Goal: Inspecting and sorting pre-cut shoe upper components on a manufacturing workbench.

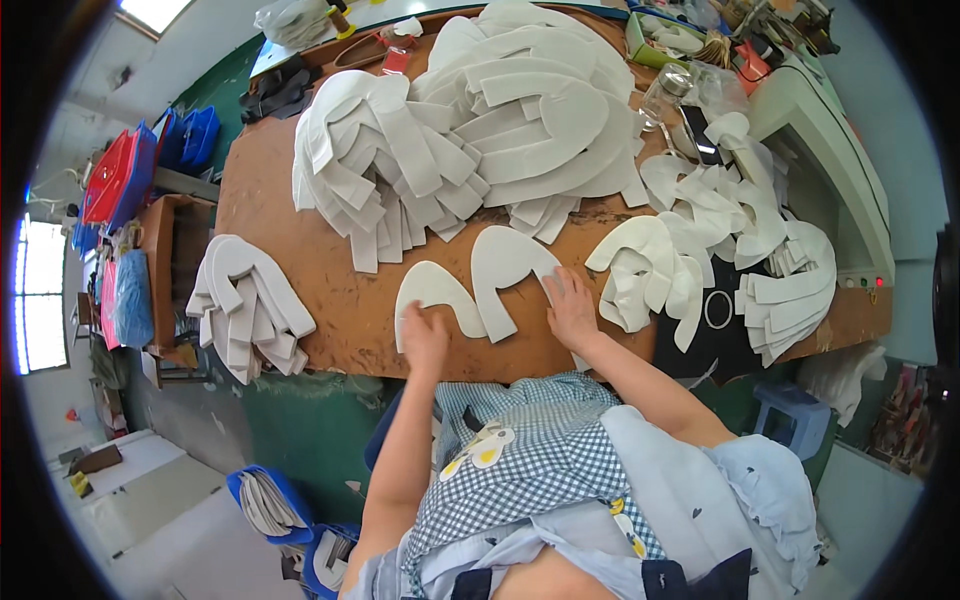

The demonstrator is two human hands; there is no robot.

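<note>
White foam-like arches lie side by side near the table's (348, 325) front edge, their inner legs nearly meeting. Your right hand (572, 308) is open, fingers spread at the outer leg of the right arch (505, 257). Your left hand (424, 340) curls over the outer leg of the left arch (436, 284); whether it grips, I cannot tell. Brown surface gives you room toward the small stack (250, 300) at left; the large heap (545, 110) crowds the right arch's top, and thin white pieces (640, 262) sit near your right hand.

There are two hands (425, 342) (573, 310), two unstacked arches (436, 284) (503, 258)
</note>
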